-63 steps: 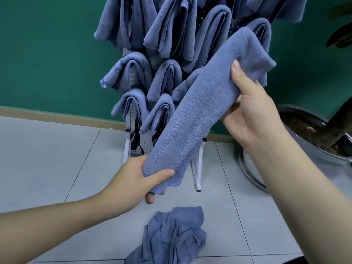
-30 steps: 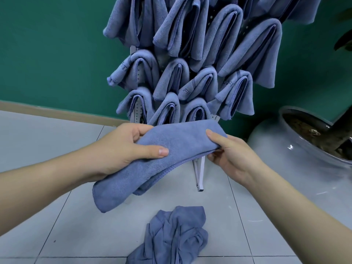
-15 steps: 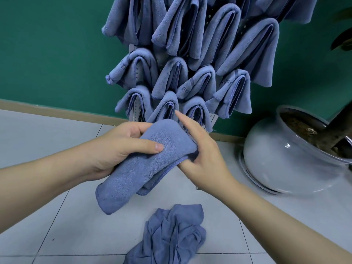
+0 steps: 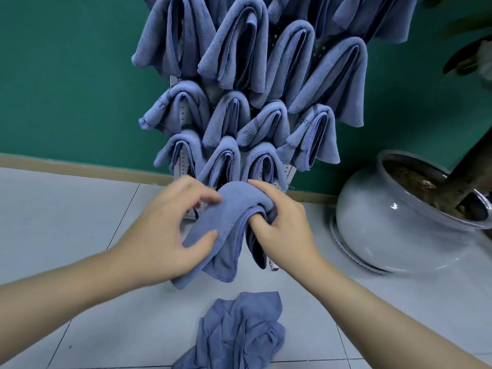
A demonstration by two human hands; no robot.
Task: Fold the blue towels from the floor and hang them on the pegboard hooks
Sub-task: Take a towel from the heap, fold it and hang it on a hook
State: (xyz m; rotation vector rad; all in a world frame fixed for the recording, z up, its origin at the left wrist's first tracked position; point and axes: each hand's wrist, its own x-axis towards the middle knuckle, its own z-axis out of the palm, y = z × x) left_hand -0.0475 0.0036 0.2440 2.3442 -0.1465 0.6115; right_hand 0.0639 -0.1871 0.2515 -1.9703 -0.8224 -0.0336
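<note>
A folded blue towel (image 4: 229, 217) is draped in an arch just below the lowest row of hung towels. My left hand (image 4: 170, 230) pinches its left side between thumb and fingers. My right hand (image 4: 282, 225) grips its right side, fingers curled under the fold. Several folded blue towels (image 4: 266, 107) hang on the white pegboard (image 4: 183, 161), covering most of it. One crumpled blue towel (image 4: 239, 334) lies on the floor tiles below my hands.
A large glazed white plant pot (image 4: 394, 222) with soil and a trunk stands on the floor at the right. A green wall (image 4: 66, 75) with a tan skirting strip runs behind the pegboard. Pale floor tiles (image 4: 66, 209) spread to the left.
The towel went from a long strip to a doubled fold. Both hands carried it forward up to the bottom of the pegboard, and my right hand has tucked its fingers under the fold.
</note>
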